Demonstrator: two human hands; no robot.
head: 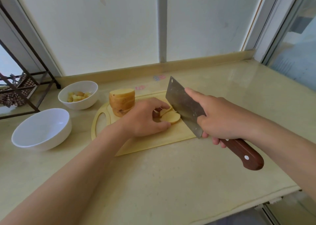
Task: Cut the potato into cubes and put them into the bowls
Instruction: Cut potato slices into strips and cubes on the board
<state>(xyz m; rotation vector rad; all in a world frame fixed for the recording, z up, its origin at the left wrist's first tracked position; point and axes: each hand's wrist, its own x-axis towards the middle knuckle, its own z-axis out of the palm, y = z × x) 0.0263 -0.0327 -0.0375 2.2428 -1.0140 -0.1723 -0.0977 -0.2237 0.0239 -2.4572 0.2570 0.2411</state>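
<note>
Obs: your right hand [222,120] is closed round the wooden handle of the cleaver [184,105], forefinger laid along the blade's flat. The blade stands on the cutting board [153,142], its edge against the potato slices [170,117].

Your left hand [145,118] is curled over those slices, fingertips pinning the small stack from the left. How many slices lie under the fingers is hard to tell; part of the stack is hidden.

The potato [122,101], already scored into rounds, stands at the back of the board, clear of both hands.

Far bowl [78,94] holds some cubes. Near bowl [41,129] looks empty. Both sit left of the board on the counter [171,182].

Handling, judged: raw potato is firm and will not give under the blade, but the cut faces are wet and starchy, so stacked slices are likely to slide on one another. Press down from above with fingertips tucked back, knuckles toward the blade. Take the large piece by its skin side, where grip is better. Cubes are light; scoop several at once.
</note>
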